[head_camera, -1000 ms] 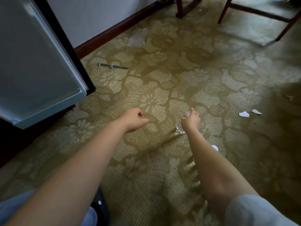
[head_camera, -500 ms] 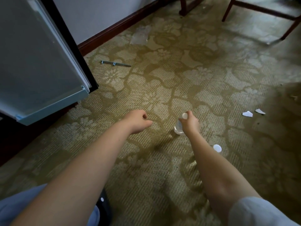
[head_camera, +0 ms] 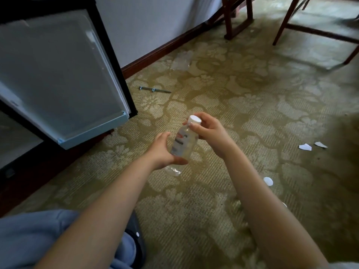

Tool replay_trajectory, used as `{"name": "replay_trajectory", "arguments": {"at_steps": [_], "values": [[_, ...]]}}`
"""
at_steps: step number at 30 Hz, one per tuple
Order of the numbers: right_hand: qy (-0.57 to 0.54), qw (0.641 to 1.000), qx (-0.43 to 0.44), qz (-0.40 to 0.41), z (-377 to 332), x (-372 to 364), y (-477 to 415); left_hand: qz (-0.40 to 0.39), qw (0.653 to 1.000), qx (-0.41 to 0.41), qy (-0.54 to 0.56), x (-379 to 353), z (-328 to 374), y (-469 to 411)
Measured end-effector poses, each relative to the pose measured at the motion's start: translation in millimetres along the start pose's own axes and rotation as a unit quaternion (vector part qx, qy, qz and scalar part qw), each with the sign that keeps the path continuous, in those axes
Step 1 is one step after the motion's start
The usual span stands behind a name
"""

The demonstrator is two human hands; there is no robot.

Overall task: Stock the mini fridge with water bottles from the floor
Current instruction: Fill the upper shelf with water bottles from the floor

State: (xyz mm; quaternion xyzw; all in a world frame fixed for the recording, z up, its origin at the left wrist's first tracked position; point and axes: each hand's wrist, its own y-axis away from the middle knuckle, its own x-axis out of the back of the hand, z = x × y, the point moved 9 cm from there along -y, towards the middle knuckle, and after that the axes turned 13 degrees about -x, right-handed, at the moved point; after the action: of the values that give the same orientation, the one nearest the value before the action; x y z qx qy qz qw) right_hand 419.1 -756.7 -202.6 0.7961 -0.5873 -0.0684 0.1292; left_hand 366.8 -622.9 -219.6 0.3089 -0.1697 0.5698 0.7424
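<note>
A clear water bottle (head_camera: 184,143) with a white cap and a red-and-white label is held tilted above the carpet, cap pointing away from me. My right hand (head_camera: 210,133) grips it at the neck just under the cap. My left hand (head_camera: 162,152) cups its lower body from the left. The mini fridge's open door (head_camera: 58,78) hangs at the left, its pale inner face toward me; the fridge's inside is dark and mostly out of view. Another clear bottle (head_camera: 181,60) lies flat on the carpet near the baseboard.
A thin metal rod (head_camera: 154,89) lies on the patterned carpet beyond the door. White paper scraps (head_camera: 305,146) and a white round lid (head_camera: 268,181) lie at the right. Dark wooden chair legs (head_camera: 229,18) stand at the back. My knee in blue cloth (head_camera: 38,235) is at lower left.
My right hand lifted the bottle off the carpet and brought it toward me. My left hand opened from a loose fist and closed around the bottle's lower part. The view tilted up.
</note>
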Motion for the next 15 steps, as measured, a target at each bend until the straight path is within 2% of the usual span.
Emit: {"name": "replay_trajectory", "arguments": {"at_steps": [5,9,11,15], "values": [[-0.066,0.997,-0.007,-0.049,-14,-31,23,0.038,0.992,-0.016,0.122,-1,-14,22],[-0.119,0.992,-0.045,-0.019,8,-41,30,0.062,0.980,0.004,0.189,-3,-30,35],[-0.100,0.994,-0.041,0.004,11,-42,32,0.064,0.981,0.008,0.184,-6,-31,34],[-0.067,0.994,-0.038,0.074,21,-14,35,0.035,0.996,0.030,0.082,-11,-34,32]]}}
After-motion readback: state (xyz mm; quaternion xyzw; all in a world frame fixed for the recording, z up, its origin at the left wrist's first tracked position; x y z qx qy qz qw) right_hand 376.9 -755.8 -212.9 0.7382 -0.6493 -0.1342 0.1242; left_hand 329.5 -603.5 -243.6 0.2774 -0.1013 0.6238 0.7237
